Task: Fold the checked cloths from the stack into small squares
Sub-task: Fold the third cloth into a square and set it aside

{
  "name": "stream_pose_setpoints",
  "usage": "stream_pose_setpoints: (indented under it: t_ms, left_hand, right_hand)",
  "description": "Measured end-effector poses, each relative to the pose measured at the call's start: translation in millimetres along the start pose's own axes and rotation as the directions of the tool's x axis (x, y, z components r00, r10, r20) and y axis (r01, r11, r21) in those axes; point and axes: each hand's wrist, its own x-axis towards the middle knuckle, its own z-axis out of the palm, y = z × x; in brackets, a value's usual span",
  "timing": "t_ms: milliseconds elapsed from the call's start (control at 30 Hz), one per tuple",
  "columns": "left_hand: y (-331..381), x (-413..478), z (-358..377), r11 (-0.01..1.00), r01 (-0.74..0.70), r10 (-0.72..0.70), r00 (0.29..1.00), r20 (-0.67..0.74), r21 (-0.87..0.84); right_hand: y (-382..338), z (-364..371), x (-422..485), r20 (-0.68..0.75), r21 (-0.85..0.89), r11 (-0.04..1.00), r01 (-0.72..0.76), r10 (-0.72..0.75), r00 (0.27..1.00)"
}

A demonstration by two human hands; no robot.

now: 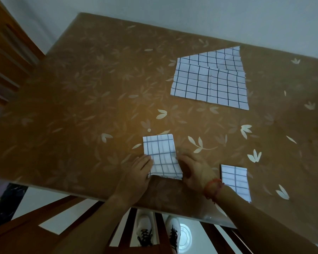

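Here the folded cloth [159, 153] lies lengthwise, pointing away.

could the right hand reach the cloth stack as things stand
Probably yes: only open table lies between the right hand and the stack, though it pinches the half-folded cloth and must let go first.

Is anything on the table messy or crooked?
A little: the stack of checked cloths isn't squared up; one cloth pokes out crookedly behind the top one. Nothing looks spilled.
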Motion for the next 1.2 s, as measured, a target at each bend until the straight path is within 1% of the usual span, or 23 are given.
stream_pose_setpoints:
  t_ms: [33, 67, 100, 133, 167, 200, 233, 267, 300, 333, 367, 400, 433, 467, 533, 567, 633, 700, 800, 833, 1000, 1100, 1200]
  left_hand:
    - [-1, 0, 0, 1.000, 0.001, -0.001, 1.000, -0.006, -0.002]
    - [-1, 0, 0, 1.000, 0.003, -0.003, 1.000, -0.007, -0.005]
    - [-2, 0, 0, 1.000, 0.006, -0.006, 1.000, -0.006, -0.011]
    - [-3, 0, 1, 1.000, 0.013, -0.014, 1.000, -0.002, -0.022]
    - [-3, 0, 1, 0.999, 0.026, -0.026, 1.000, -0.001, -0.035]
    - [-4, 0, 1, 0.997, 0.047, -0.046, 0.999, 0.006, -0.054]
    - [-4, 0, 2, 0.995, 0.069, -0.068, 0.998, 0.011, -0.073]
    - [-6, 0, 2, 0.992, 0.089, -0.089, 0.996, 0.010, -0.088]
    - [-7, -1, 4, 0.990, 0.104, -0.104, 0.995, 0.001, -0.096]
    - [-9, -1, 6, 0.988, 0.115, -0.117, 0.993, -0.012, -0.107]
    - [-10, -1, 7, 0.984, 0.126, -0.131, 0.991, -0.028, -0.123]
    - [-11, 0, 8, 0.979, 0.146, -0.153, 0.987, -0.042, -0.146]
    - [-11, 2, 9, 0.970, 0.172, -0.183, 0.981, -0.057, -0.170]
    - [-11, 4, 9, 0.959, 0.206, -0.222, 0.973, -0.065, -0.193]
    - [-10, 10, 8, 0.930, 0.277, -0.300, 0.952, -0.065, -0.244]
    - [-10, 14, 6, 0.913, 0.310, -0.336, 0.940, -0.056, -0.267]
    - [-10, 20, 4, 0.879, 0.369, -0.396, 0.917, -0.033, -0.303]
    - [-10, 25, 2, 0.857, 0.416, -0.442, 0.897, -0.017, -0.304]
    - [-14, 31, 4, 0.863, 0.455, -0.468, 0.884, -0.009, -0.219]
    - [-16, 32, 6, 0.871, 0.457, -0.465, 0.885, -0.007, -0.180]
    - [-21, 34, 9, 0.901, 0.431, -0.432, 0.901, -0.024, -0.037]
    - [-20, 37, 7, 0.954, 0.296, -0.291, 0.953, -0.079, 0.053]
    - [-24, 41, 8, 0.984, 0.127, -0.129, 0.992, 0.012, 0.128]
  right_hand:
    - [-19, -21, -14, -0.009, -0.084, 0.991, 0.106, -0.108, 0.994]
    - [-44, -46, -28, -0.208, -0.053, 0.972, 0.229, -0.235, 0.949]
    - [-60, -57, -36, -0.408, 0.027, 0.932, 0.361, -0.320, 0.855]
    - [-71, -71, -47, -0.536, -0.019, 0.891, 0.453, -0.392, 0.748]
    - [-81, -86, -48, -0.686, -0.141, 0.849, 0.509, -0.454, 0.569]
    - [-75, -78, -40, -0.656, -0.095, 0.854, 0.511, -0.440, 0.614]
    - [-82, -85, -43, -0.563, -0.002, 0.855, 0.519, -0.430, 0.706]
    - [-77, -75, -35, -0.478, 0.075, 0.883, 0.464, -0.376, 0.793]
    - [-55, -44, -10, -0.407, 0.083, 0.929, 0.360, -0.298, 0.864]
    - [-23, -8, 23, -0.331, 0.063, 0.962, 0.266, -0.231, 0.915]
    - [-8, 8, 34, -0.197, 0.074, 0.983, 0.166, -0.149, 0.969]
    - [4, 17, 40, -0.145, 0.135, 0.983, 0.120, -0.100, 0.984]
    - [3, 17, 39, -0.142, 0.190, 0.973, 0.128, -0.102, 0.985]
    - [-13, 4, 31, -0.167, 0.290, 0.949, 0.126, -0.079, 0.983]
    - [-68, -65, -7, -0.295, 0.320, 0.935, 0.151, -0.053, 0.954]
    - [-80, -82, -14, -0.352, 0.348, 0.922, 0.169, -0.038, 0.935]
    - [-82, -84, -12, -0.338, 0.348, 0.921, 0.175, -0.051, 0.940]
    - [-80, -80, -5, -0.291, 0.390, 0.914, 0.115, 0.004, 0.957]
    - [-85, -83, 0, -0.309, 0.445, 0.891, 0.089, 0.059, 0.949]
    - [-86, -82, 3, -0.334, 0.443, 0.891, 0.098, 0.062, 0.941]
    - [-92, -86, 9, -0.305, 0.498, 0.865, 0.064, 0.105, 0.947]
    - [-94, -87, 12, -0.301, 0.509, 0.859, 0.055, 0.118, 0.946]
    - [-94, -87, 13, -0.285, 0.514, 0.857, 0.037, 0.130, 0.950]
